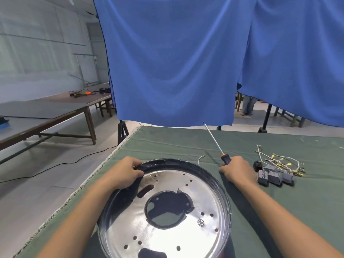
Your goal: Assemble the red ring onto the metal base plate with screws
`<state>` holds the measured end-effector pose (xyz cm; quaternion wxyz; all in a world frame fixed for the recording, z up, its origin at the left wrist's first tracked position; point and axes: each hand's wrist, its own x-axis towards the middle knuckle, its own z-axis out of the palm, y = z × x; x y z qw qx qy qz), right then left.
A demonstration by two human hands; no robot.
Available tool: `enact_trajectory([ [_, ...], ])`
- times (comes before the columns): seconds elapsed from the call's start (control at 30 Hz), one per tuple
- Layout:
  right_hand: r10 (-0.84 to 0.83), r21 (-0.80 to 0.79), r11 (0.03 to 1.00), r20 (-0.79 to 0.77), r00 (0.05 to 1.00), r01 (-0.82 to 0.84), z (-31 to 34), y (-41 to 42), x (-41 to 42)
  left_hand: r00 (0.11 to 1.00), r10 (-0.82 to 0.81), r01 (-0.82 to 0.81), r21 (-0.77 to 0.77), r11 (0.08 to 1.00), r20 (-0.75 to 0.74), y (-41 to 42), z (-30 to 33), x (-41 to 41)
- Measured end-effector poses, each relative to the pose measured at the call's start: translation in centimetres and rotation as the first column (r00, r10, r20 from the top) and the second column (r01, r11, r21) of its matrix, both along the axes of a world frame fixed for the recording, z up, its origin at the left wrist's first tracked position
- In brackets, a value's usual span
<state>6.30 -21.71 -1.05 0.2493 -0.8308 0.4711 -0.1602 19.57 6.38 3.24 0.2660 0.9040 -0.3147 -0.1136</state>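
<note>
A person's left hand [128, 172] curls its fingers over the ten o'clock edge of a round, shiny metal base plate with a dark raised rim [204, 205], thumb and fingers pinching that rim, while the right hand [237, 171] wraps its fingers around the black-and-orange handle of a long-shafted screwdriver [214, 139], its tip pointing away toward twelve o'clock. The plate lies on a green cloth-covered table [167, 144], directly in front of the person, with a large cut-out at its centre, scattered small holes and one screw [201, 222] already seated at about four o'clock. No red ring is visible. The plate looks stiff and thin, probably light enough for one hand, though its polished face is likely slippery and the central cut-out's edges may be sharp; the raised rim seems the safest place to take hold. At the plate's two o'clock, a tangle of wires with yellow terminals [279, 161] and grey blocks [273, 176] rests on the cloth. A blue curtain [176, 62] hangs behind.
</note>
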Motion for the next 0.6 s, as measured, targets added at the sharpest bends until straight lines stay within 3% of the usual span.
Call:
enact_trajectory([
  [0.13, -0.018, -0.097, 0.995, -0.032, 0.999, 0.015, -0.4, -0.1, 0.5, 1.000, -0.011, 0.011, 0.005, 1.000, 0.008, -0.2, 0.1, 0.2],
  [0.23, -0.037, -0.005, 0.999, -0.017, 0.999, 0.037, -0.3, -0.4, 0.1, 1.000, -0.008, 0.008, 0.006, 1.000, 0.011, -0.5, 0.1, 0.2],
  [0.37, 0.004, 0.356, 0.921, 0.398, 0.918, -0.158, 1.2, -0.1, -1.1, 1.000, 0.015, -0.015, 0.006, 1.000, 0.015, -1.5, 0.1, -0.2],
  [0.5, 0.127, 0.312, 0.878, 0.579, 0.805, -0.363, 6.0, 2.4, -2.9, 0.996, 0.085, -0.082, -0.077, 0.994, 0.033, -2.2, 1.0, -1.0],
  [0.6, 0.218, 0.296, 0.812, 0.645, 0.732, -0.503, 9.1, 5.6, -3.2, 0.986, 0.108, -0.072, -0.262, 0.962, 0.126, -2.6, 2.7, -2.4],
])
